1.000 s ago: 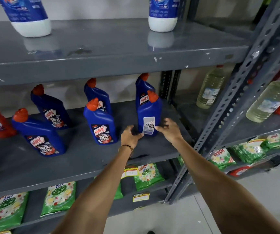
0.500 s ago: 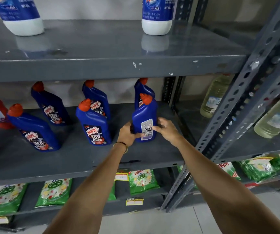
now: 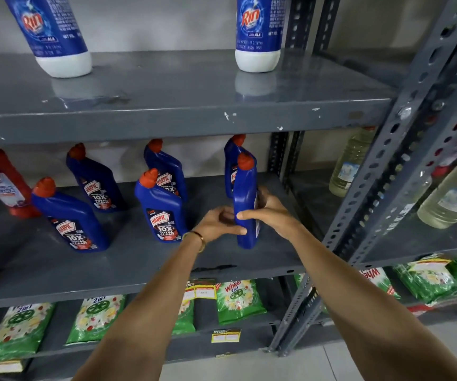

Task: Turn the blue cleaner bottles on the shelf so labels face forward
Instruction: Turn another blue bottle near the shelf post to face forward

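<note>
Both gripping: left hand and right hand closed around blue plastic red-capped cleaner bottle, edge-on, near right of grey metal shelf.

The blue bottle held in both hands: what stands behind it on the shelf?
Behind the held bottle stands another blue bottle. Only its orange cap, shoulder and a strip of label show; the held bottle covers the rest.

Top shelf: two white-based blue bottles
Middle shelf: six blue cleaner bottles with red caps, one red bottle at left
Bottom shelf: green packets, lying flat
</note>
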A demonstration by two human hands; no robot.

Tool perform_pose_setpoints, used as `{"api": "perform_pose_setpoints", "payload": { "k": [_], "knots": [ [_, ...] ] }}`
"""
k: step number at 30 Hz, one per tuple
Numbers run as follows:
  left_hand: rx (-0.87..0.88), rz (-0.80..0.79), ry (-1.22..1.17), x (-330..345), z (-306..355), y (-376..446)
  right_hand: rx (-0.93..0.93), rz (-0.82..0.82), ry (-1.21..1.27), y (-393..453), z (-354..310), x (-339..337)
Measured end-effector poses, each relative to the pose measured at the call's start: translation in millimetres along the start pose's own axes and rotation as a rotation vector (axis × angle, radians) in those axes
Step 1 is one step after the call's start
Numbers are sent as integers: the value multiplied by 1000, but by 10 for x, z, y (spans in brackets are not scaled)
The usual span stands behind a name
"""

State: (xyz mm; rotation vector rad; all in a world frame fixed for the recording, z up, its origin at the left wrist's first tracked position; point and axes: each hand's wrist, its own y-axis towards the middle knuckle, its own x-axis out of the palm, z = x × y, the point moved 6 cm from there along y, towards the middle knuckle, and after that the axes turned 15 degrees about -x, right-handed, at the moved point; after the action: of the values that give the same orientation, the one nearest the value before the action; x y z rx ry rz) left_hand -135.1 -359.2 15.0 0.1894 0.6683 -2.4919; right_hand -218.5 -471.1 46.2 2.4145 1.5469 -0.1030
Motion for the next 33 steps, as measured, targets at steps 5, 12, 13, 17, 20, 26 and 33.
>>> {"api": "perform_pose_setpoints", "payload": {
  "k": [5, 12, 13, 17, 20, 26, 33],
  "knots": [
    [-160, -434, -232, 173, -140, -41, 25, -123, 209, -91, -47, 45],
    [-124, -256, -232, 274, -2, -5, 24, -108, 421, -74, 0, -53],
    [-115, -181, -226, 286, 28, 15, 21, -82, 441, -65, 17, -72],
    [-85, 232, -133, 268, 71, 106, 23, 36, 401, -6, 134, -143],
    [-110, 483, 4, 262, 114, 46, -3, 105, 294, 33, 207, -209],
    [-155, 579, 84, 242, 56, 102, -10, 116, 227, 62, 304, -245],
    [-104, 563, 42, 168, -63, 151, 14, 65, 293, 119, 381, -258]
  ]
}}
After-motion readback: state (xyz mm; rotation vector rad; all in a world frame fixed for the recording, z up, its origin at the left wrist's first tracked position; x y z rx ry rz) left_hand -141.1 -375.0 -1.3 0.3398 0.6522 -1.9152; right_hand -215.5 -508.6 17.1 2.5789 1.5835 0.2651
